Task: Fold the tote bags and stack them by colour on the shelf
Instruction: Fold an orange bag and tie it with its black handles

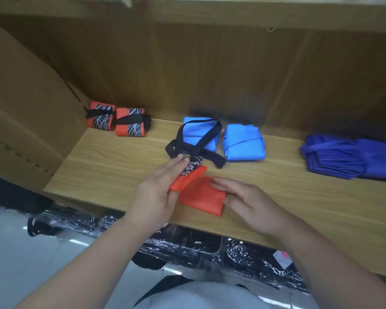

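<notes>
An orange tote bag (202,195) lies partly folded on the wooden shelf (112,157), near its front edge. My left hand (158,192) grips the bag's left flap, fingers over the black-and-white patterned strip, thumb underneath. My right hand (247,199) presses flat on the bag's right side with straight fingers. The bag's black straps (196,150) trail back over a light blue folded bag (198,132). Two folded orange bags (117,121) tied with black straps sit at the back left. A second light blue folded bag (243,143) lies beside the first.
Dark blue folded bags (352,159) lie at the right end of the shelf. A cardboard box (25,121) stands against the shelf's left end. Below the shelf edge, black patterned fabric in clear plastic (187,244) is piled on a pale floor.
</notes>
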